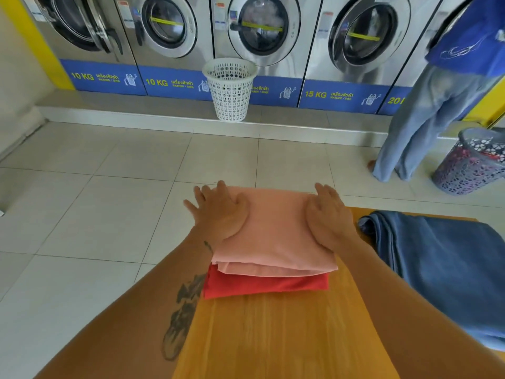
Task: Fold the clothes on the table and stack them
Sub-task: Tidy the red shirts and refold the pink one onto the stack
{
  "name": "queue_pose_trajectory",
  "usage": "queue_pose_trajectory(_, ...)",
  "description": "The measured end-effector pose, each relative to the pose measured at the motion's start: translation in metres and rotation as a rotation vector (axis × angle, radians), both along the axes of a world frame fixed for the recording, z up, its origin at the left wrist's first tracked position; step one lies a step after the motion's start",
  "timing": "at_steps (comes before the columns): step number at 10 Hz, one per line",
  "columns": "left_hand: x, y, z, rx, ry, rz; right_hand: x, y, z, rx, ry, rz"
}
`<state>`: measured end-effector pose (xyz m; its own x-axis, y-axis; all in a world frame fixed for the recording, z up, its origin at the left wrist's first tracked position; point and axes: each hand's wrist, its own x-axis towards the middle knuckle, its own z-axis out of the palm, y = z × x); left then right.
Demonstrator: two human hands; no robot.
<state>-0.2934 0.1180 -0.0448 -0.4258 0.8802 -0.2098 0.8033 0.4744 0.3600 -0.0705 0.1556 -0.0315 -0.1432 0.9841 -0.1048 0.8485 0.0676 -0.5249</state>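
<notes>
Centrally, the fingers [203, 196] of the left hand [218, 212] are spread and laid flat, palm down, on the left part of the folded pink garment [273, 233]; their tips reach past the cloth's far left corner, over the floor beyond. The right hand [329, 217] also lies palm down, its fingers close together and extended along the garment's right edge, with the thumb resting on the cloth. Neither hand pinches the fabric; both press on its upper surface. The pink garment thus lies directly beneath and between the two hands, and its near folded edges show as layered bands. It rests on a folded red garment [265, 285], whose near edge shows below the pink one, so that the two form a stack. The stack sits at the far end of the orange wooden table [259, 337]. To the right, apart from the stack, a blue denim garment [442, 269] lies on the same table, extending past the right edge of the view. Beyond the table, a white laundry basket [231, 91] stands on a step before a row of washing machines [259, 31]. At far right another person [437, 105] stands beside a dark basket [470, 162] holding clothes.
</notes>
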Motion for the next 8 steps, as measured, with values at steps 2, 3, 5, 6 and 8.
queue_pose_trajectory(2, 0.039, -0.009, 0.015, 0.289, 0.183, -0.368, -0.024, -0.030, -0.002, 0.106, -0.110, 0.219)
queue_pose_trajectory(3, 0.019, -0.013, -0.012, 0.206, 0.187, -0.396, -0.020, -0.035, -0.026, 0.119, -0.102, 0.239)
queue_pose_trajectory(5, 0.010, -0.012, -0.023, 0.314, 0.111, -0.328, -0.021, -0.035, -0.035, 0.111, -0.118, 0.168)
queue_pose_trajectory(6, 0.010, -0.013, -0.020, 0.292, 0.084, -0.319, -0.021, -0.036, -0.032, 0.076, -0.143, 0.187)
queue_pose_trajectory(8, 0.000, -0.009, -0.008, 0.182, -0.008, -0.339, -0.014, -0.010, -0.017, -0.050, -0.129, 0.236)
